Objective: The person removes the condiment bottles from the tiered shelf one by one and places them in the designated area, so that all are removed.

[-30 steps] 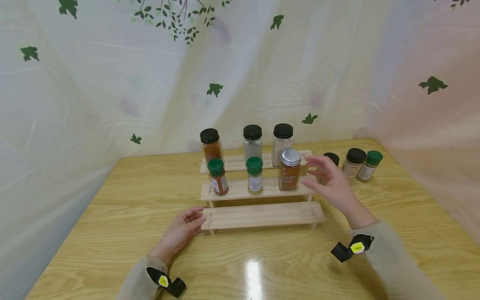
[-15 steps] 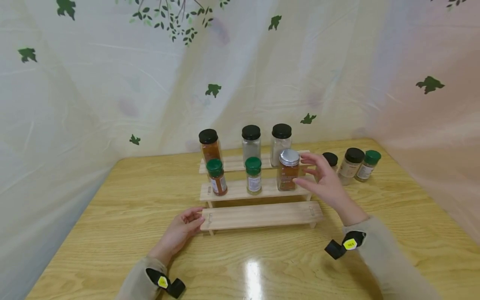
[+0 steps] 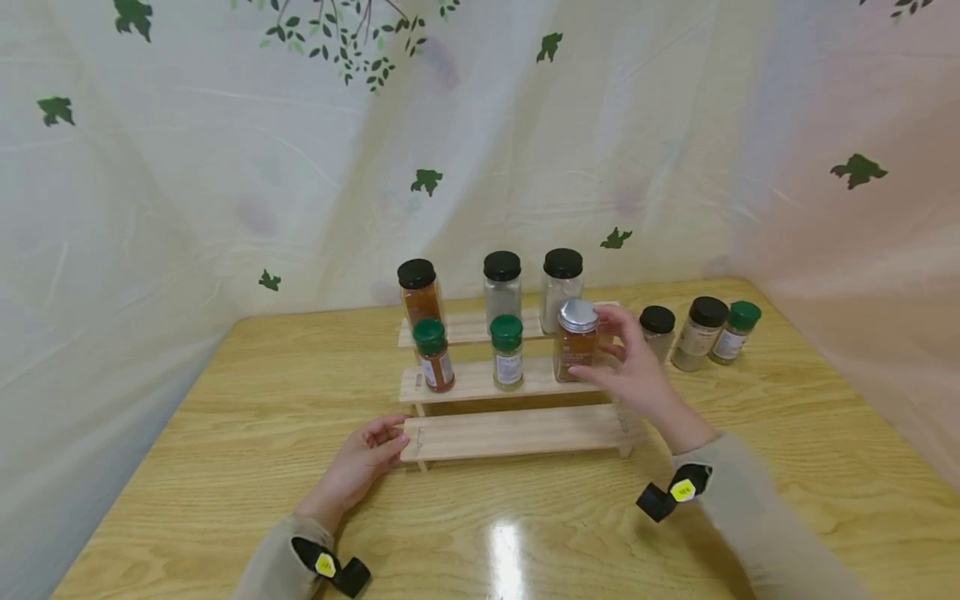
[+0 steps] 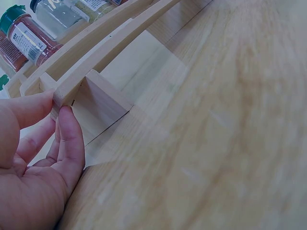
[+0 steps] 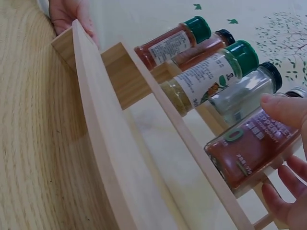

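A three-tier wooden spice rack point(image 3: 517, 432) stands on the table. My left hand point(image 3: 360, 458) pinches the left end of its lowest shelf between thumb and fingers, seen close up in the left wrist view. On the middle shelf's right end stands a square spice jar point(image 3: 575, 346) of red-brown powder with a silver lid. My right hand point(image 3: 633, 371) holds this jar from its right side, thumb on the front and fingers round the far side. Two green-capped spice jars point(image 3: 507, 358) share that shelf. Behind them, black-lidded jars point(image 3: 502, 287) stand on the top shelf.
On the table right of the rack stand two black-lidded jars point(image 3: 697, 337) and a green-capped jar point(image 3: 731, 335). A pale curtain point(image 3: 315, 167) with leaf prints hangs behind the table point(image 3: 300, 367).
My right hand has moved left to the silver-lidded spice jar and closed round it. The left hand keeps its place on the lowest shelf.
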Action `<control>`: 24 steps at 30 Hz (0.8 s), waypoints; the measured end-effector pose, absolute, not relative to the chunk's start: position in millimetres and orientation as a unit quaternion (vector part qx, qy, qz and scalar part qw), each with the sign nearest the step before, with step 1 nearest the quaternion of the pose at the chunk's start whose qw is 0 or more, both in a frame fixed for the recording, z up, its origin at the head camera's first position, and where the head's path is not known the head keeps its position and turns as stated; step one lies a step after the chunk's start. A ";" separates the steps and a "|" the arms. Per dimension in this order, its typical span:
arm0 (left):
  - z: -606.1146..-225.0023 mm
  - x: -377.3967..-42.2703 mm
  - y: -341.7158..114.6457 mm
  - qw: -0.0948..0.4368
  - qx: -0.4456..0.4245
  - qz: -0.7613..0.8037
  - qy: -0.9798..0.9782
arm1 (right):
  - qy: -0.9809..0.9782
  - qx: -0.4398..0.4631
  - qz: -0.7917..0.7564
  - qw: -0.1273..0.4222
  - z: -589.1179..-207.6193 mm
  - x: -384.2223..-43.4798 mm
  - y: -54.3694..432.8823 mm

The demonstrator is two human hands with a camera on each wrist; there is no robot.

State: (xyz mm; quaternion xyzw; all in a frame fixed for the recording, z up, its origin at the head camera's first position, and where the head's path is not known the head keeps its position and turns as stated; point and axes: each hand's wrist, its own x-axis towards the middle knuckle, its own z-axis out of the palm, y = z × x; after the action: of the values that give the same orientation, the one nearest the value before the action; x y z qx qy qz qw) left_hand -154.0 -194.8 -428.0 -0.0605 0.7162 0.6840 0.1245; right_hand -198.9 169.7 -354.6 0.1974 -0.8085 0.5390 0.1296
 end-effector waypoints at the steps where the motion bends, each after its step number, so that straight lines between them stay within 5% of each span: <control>1: -428.1 -154.0 -194.8 0.124 -0.061 0.685 0.716 | -0.808 0.196 0.540 0.131 -355.6 -199.2 168.5; 24: -428.0 -154.6 -194.7 0.124 -0.055 0.686 0.715 | -0.808 0.141 0.529 0.216 -368.0 -200.4 143.2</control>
State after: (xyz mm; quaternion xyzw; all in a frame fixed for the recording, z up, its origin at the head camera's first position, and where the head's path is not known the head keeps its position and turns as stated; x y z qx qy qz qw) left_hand -154.6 -194.7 -428.0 -0.0548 0.7151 0.6858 0.1237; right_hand -200.4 143.2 -368.0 0.1407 -0.8081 0.5294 0.2165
